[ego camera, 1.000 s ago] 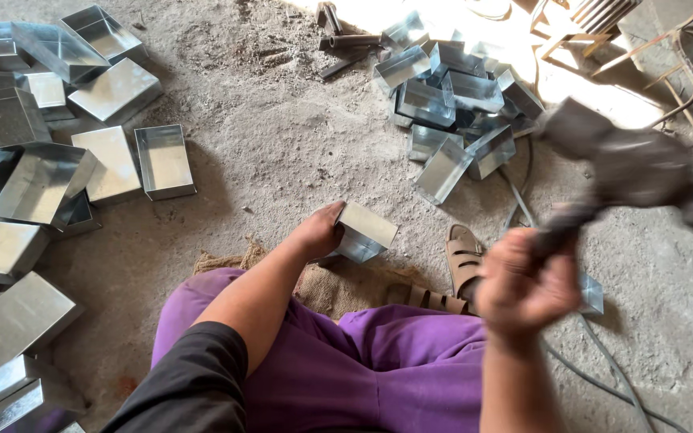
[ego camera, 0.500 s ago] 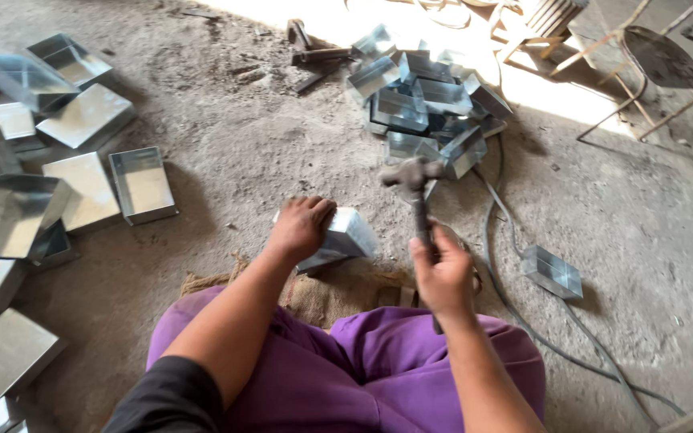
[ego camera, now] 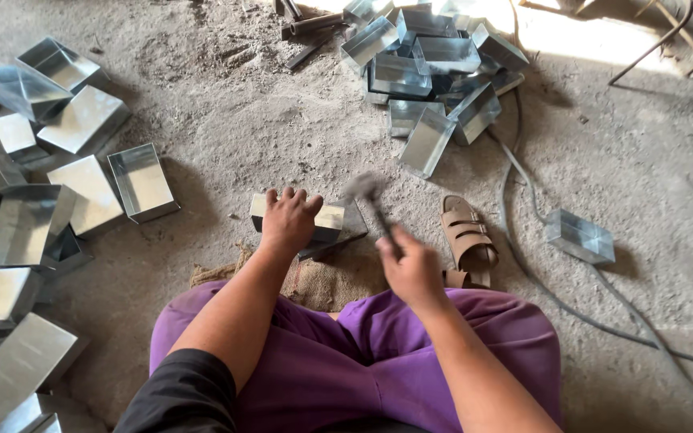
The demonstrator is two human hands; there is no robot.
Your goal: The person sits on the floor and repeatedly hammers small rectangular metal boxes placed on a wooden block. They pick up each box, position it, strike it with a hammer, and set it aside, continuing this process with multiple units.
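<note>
My left hand [ego camera: 289, 218] presses down on a shiny sheet-metal box [ego camera: 326, 221] that lies on the dusty concrete floor in front of my knees. My right hand [ego camera: 411, 269] grips the handle of a hammer [ego camera: 372, 204]. The hammer's head is blurred and sits just right of the box, close to its edge. A dark flat strip [ego camera: 345, 238] shows under the box. My legs in purple trousers [ego camera: 338, 369] fill the bottom of the view.
Several finished metal boxes [ego camera: 38, 184] are heaped on the left, another pile of boxes [ego camera: 431, 68] at the top centre. One box [ego camera: 579, 236] lies alone at right. A brown sandal [ego camera: 467, 236], a grey cable [ego camera: 539, 265] and a burlap sack [ego camera: 322, 281] lie nearby.
The hammer came down from a raised position at upper right to the box's right edge. My left hand kept holding the box in place.
</note>
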